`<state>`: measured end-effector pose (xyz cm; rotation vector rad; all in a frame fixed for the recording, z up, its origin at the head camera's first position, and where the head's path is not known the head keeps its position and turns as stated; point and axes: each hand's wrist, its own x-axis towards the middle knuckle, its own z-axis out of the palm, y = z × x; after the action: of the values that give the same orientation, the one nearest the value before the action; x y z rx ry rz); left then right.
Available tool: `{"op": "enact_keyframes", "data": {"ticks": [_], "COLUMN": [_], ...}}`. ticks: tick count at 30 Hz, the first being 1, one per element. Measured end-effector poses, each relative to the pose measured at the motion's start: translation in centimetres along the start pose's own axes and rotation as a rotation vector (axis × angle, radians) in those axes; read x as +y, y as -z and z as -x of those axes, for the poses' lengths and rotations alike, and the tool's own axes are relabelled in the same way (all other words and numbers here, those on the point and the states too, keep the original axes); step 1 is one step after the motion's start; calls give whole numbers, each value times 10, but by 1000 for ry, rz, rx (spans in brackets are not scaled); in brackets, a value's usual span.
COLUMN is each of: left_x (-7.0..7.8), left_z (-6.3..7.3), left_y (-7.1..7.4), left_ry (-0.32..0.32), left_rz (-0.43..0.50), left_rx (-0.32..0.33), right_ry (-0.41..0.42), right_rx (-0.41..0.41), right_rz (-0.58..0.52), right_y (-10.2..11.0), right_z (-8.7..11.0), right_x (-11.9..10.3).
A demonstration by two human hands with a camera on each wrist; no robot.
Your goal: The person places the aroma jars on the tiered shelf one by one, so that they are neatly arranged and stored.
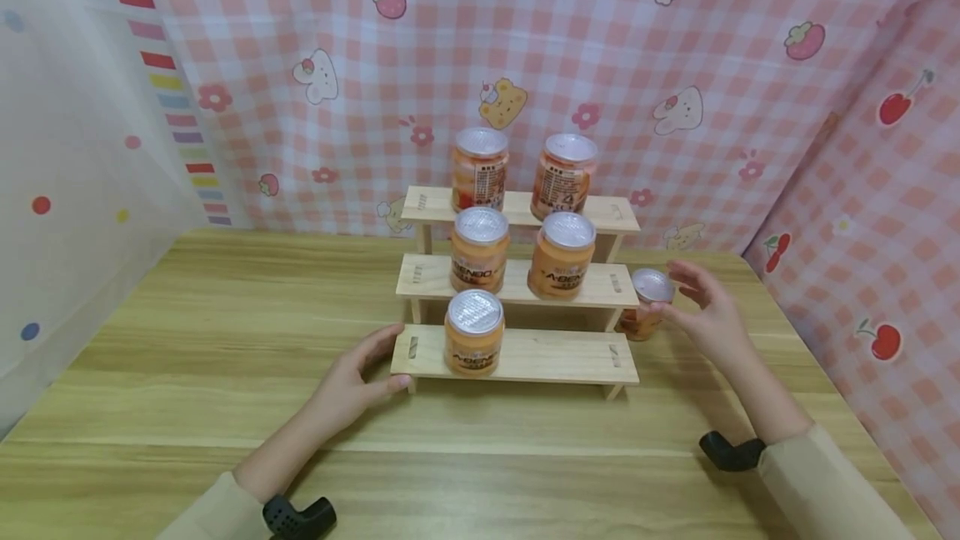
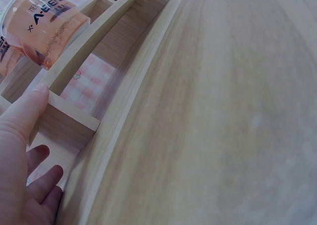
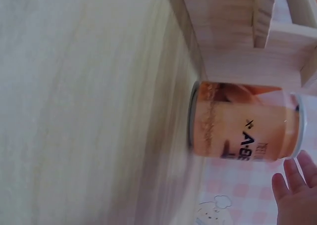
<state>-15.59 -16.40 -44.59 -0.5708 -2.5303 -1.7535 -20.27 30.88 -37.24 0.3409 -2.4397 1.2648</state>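
Observation:
A three-step wooden stand [image 1: 558, 354] carries several orange-labelled cans with silver lids. One can [image 1: 474, 333] sits on the lowest step, left of its middle. My left hand [image 1: 341, 394] holds the left end of that step, thumb at the front edge and index finger at the back corner. In the left wrist view the other fingers [image 2: 45, 183] hang loose beside the stand's leg. Right of the stand, another can [image 3: 242, 121] stands upright on the table. My right hand [image 1: 708, 319] is beside it with fingers spread, the thumb overlapping its side; whether they touch cannot be told.
Two cans stand on the middle step, including a can [image 1: 562, 257] at its right, and two on the top step, including a can [image 1: 480, 169] at its left. A pink checked cloth [image 1: 337, 140] hangs behind the wooden table [image 1: 187, 357], and another cloth at the right.

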Motion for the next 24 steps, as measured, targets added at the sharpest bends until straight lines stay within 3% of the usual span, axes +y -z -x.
{"op": "enact_keyframes", "data": {"ticks": [18,24], "left_x": [2,2], "left_z": [0,0], "left_y": [0,0], "left_ry": [19,16], "left_rz": [-2,-4], "left_rx": [5,6], "right_ry": [-113,-113], "right_rx": [-272,-285], "right_rz": [-74,-123], "right_y": [1,-4], "right_z": [-14,-13], "right_x": [28,31]}}
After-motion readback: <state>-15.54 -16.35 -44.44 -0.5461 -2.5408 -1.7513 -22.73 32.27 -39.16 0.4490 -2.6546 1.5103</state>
